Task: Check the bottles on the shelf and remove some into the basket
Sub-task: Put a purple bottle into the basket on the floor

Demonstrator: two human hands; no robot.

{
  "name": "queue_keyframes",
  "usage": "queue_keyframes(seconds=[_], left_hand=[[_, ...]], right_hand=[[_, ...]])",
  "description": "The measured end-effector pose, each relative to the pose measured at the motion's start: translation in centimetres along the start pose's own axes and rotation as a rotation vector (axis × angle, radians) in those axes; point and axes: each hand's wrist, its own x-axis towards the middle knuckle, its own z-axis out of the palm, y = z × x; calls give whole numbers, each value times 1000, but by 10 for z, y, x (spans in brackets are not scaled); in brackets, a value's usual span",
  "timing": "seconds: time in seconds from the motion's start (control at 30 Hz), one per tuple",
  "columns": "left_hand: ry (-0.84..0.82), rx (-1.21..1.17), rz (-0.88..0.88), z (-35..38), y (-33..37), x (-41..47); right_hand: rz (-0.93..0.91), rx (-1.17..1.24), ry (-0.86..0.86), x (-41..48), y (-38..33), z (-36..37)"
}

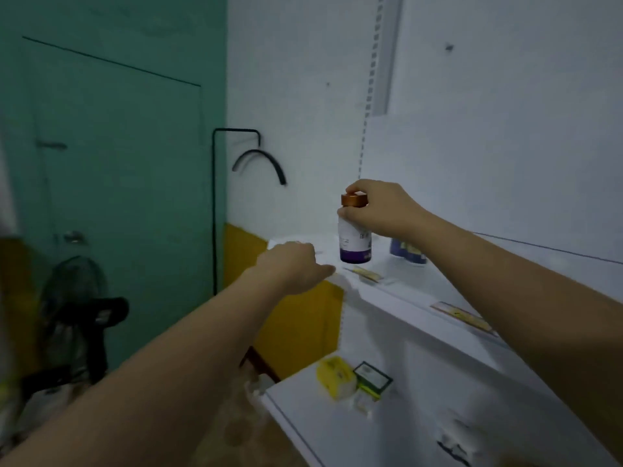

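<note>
My right hand (381,210) grips a white bottle (354,244) with a copper cap and a purple band at its base, holding it by the neck just above the upper white shelf (404,291). Behind it on that shelf stands a second bottle (406,252) with a blue and yellow label, partly hidden by my right wrist. My left hand (293,264) rests at the shelf's left front corner with fingers curled and nothing visible in it. No basket is in view.
On the lower shelf (337,429) lie a yellow box (335,377) and a green box (372,377). Price tags (462,315) line the upper shelf's front edge. A black chair (84,332) and a green door (118,180) are at the left.
</note>
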Motion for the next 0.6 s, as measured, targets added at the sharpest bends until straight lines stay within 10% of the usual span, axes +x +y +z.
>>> queue_keyframes(seconds=[0.6], left_hand=[[-157, -5, -382, 77, -273, 56]], right_hand=[[-113, 104, -291, 136, -107, 278]])
